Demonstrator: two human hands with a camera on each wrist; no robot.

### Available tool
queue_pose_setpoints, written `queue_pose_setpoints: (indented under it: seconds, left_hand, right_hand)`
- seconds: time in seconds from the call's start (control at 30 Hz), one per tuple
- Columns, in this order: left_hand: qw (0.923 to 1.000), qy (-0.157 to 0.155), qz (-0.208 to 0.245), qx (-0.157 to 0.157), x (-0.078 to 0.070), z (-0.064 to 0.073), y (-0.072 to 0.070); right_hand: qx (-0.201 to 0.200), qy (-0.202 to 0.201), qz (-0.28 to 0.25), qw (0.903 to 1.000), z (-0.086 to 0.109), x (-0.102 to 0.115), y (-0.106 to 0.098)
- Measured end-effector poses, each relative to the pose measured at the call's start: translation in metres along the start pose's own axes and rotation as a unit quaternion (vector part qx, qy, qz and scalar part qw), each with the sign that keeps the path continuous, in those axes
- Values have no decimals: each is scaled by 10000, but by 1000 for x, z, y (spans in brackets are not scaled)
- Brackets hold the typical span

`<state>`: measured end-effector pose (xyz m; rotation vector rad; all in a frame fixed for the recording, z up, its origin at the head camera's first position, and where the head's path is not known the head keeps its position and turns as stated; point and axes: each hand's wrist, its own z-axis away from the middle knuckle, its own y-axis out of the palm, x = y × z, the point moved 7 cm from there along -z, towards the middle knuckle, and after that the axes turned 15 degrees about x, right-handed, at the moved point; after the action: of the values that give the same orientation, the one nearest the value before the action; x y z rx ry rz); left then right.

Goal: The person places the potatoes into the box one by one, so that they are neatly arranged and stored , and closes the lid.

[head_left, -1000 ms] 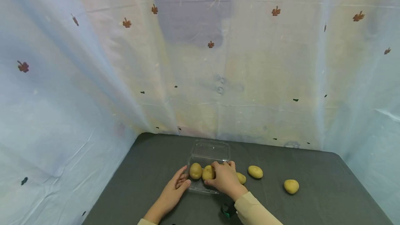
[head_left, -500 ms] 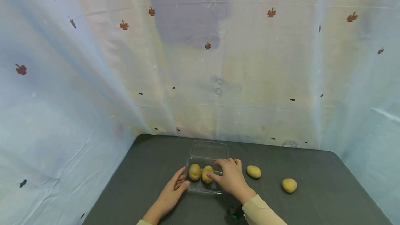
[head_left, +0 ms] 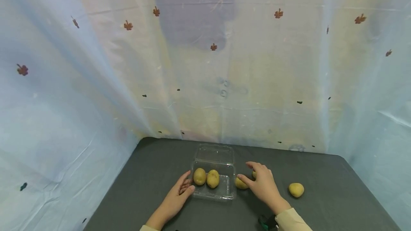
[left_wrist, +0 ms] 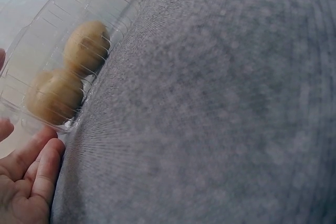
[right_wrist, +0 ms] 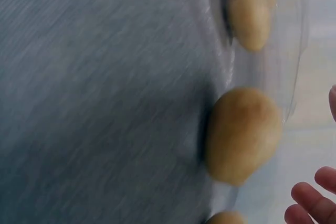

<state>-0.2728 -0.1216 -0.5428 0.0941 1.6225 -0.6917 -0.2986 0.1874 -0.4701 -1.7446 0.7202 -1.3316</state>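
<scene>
A clear hinged container sits on the dark grey table, left of centre, with its raised or laid-back lid toward the far edge. Two yellow-brown potatoes occupy the left part of the container: the left potato and the inner potato, side by side. The right part of the tray shows its ribbed base.

The left hand is at the container's left wall, thumb and index finger apart, gripping nothing; the thumb is by the near left corner. Firm contact with the wall cannot be confirmed.

The right hand is right of the container, thumb and fingers spread, holding nothing. Its thumb is nearest the outer potato, which rests on the table just beside the container's right wall. The right wrist view shows a gap between this potato and the fingertips. A partly hidden potato lies behind the right hand, on the far-edge side. The end potato lies apart, toward the table's right edge.

A light sleeve covers the right forearm. A pale curtain with brown leaf motifs stands behind the far edge.
</scene>
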Motion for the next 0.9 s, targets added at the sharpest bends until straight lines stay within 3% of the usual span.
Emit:
queue_pose_setpoints:
  seconds: [0.27, 0.57, 0.9]
  left_hand:
    - [9999, -101, 31, -18, 5, 0, -1]
    - [10000, 61, 18, -19, 3, -1, -1]
    - [10000, 31, 44, -8, 4, -1, -1]
  right_hand:
    - [105, 113, -38, 9999, 7, -22, -4]
    - [-60, 256, -45, 9996, 11, -45, -6]
    - [328, 813, -648, 9940, 9, -62, 1]
